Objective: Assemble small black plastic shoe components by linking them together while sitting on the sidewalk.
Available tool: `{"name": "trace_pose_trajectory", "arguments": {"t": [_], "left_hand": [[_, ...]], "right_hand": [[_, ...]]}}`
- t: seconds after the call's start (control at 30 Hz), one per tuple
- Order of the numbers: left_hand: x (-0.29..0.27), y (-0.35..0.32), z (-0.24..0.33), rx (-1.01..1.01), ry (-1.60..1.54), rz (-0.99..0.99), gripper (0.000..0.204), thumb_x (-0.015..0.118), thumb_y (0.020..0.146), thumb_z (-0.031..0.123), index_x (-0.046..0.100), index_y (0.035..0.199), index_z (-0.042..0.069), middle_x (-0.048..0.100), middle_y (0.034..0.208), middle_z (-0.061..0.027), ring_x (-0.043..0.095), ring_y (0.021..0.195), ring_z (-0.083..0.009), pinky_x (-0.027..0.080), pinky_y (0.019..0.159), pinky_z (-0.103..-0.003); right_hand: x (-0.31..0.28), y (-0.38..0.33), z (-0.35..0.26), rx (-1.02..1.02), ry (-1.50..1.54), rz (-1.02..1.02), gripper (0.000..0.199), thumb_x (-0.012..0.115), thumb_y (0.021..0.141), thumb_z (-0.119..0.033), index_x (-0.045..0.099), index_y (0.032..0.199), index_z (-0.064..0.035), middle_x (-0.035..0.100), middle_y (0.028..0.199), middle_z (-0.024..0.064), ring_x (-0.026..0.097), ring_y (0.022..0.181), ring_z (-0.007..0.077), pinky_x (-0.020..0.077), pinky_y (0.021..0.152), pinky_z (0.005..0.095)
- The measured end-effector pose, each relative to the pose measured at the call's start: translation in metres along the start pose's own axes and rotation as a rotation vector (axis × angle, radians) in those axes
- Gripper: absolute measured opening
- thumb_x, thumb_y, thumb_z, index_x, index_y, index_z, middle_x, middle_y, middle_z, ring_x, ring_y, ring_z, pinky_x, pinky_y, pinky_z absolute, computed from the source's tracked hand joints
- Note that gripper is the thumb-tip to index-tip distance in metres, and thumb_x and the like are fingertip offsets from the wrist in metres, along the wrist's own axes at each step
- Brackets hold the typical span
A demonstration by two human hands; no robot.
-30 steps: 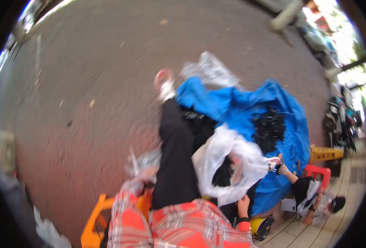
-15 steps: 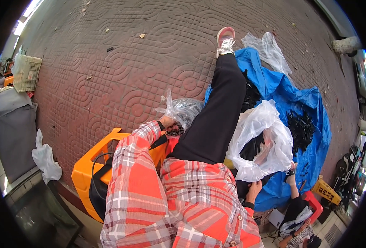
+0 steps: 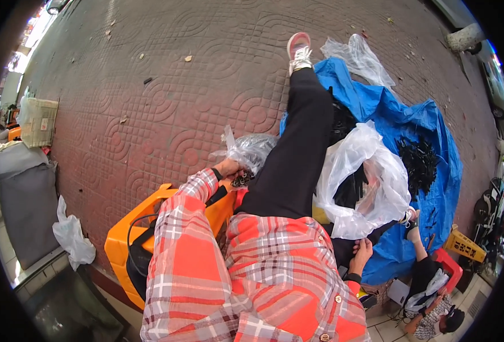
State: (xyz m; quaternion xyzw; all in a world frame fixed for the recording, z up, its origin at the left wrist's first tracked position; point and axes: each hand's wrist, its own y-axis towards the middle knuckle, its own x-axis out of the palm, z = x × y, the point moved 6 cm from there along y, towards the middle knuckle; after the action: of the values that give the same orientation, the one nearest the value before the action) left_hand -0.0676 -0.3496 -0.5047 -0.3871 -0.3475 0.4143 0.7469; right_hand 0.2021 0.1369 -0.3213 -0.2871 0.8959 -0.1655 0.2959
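2 bare hands in view, well apart, on either side of the person's black-trousered leg [image 3: 289, 165].

Left hand [image 3: 229, 167]: at the mouth of a clear bag [image 3: 254, 149], fingers bent down over small dark ring-like pieces [image 3: 242, 178]. Partly closed; cannot tell whether it grips the pieces or only touches them. Clear bag lies on the paving [image 3: 166, 114], just beside the leg, on its left.

Right hand [image 3: 361, 256]: just below the near edge of a big whitish plastic bag [image 3: 393, 191], fingers curled, thumb close to the fingertips. Nearly closed; anything pinched there is too small to tell. Whitish bag is right of the leg, mouth wide open upward, long black pieces [image 3: 350, 191] inside.

Blue tarp [image 3: 380, 105] spreads behind and right of the whitish bag, with 2 dark heaps on it: 1 far-side heap [image 3: 341, 122] next to the leg, 1 right-hand heap [image 3: 417, 165]. Crumpled clear sheet [image 3: 361, 60] near the tarp's far edge.

Orange plastic stool [image 3: 127, 242] left of the person, a black bag [image 3: 139, 259] on it. Lower right: 1 co-worker [image 3: 434, 319] by a red stool [image 3: 449, 269], yellow box [image 3: 464, 246] nearby.
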Motion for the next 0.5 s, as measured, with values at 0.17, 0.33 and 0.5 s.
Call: {"name": "trace_pose_trajectory", "arguments": {"t": [0.17,0.33,0.5], "left_hand": [[0.011,-0.022,0.015,0.008,0.154,-0.041,0.026,0.058,0.083,0.032,0.065,0.079,0.007,0.054,0.056,0.0000,0.045,0.043,-0.0077,0.036,0.040,-0.022],[0.008,-0.017,-0.002,0.207,1.009,0.126,0.022,0.061,0.076,0.028,0.068,0.083,0.008,0.067,0.078,-0.0101,0.065,0.071,-0.0219,0.050,0.065,-0.036],[0.036,-0.028,-0.001,0.337,1.579,-0.023,0.016,0.058,0.076,0.023,0.069,0.083,0.013,0.067,0.087,-0.0083,0.064,0.085,-0.0237,0.049,0.073,-0.036]], "right_hand": [[-0.006,-0.004,-0.002,0.006,-0.046,0.007,0.012,0.052,0.086,-0.010,0.055,0.093,-0.0007,0.056,0.067,0.0021,0.046,0.050,0.0051,0.0328,0.042,0.0166],[-0.001,-0.004,-0.005,0.013,-0.135,-0.041,0.010,0.053,0.086,-0.012,0.056,0.090,-0.0026,0.058,0.068,0.0026,0.047,0.052,0.0060,0.0347,0.043,0.0176],[0.000,-0.006,-0.012,0.015,-0.200,-0.039,0.010,0.055,0.085,-0.012,0.054,0.083,-0.0028,0.056,0.066,0.0015,0.046,0.050,0.0053,0.0331,0.043,0.0173]]}}
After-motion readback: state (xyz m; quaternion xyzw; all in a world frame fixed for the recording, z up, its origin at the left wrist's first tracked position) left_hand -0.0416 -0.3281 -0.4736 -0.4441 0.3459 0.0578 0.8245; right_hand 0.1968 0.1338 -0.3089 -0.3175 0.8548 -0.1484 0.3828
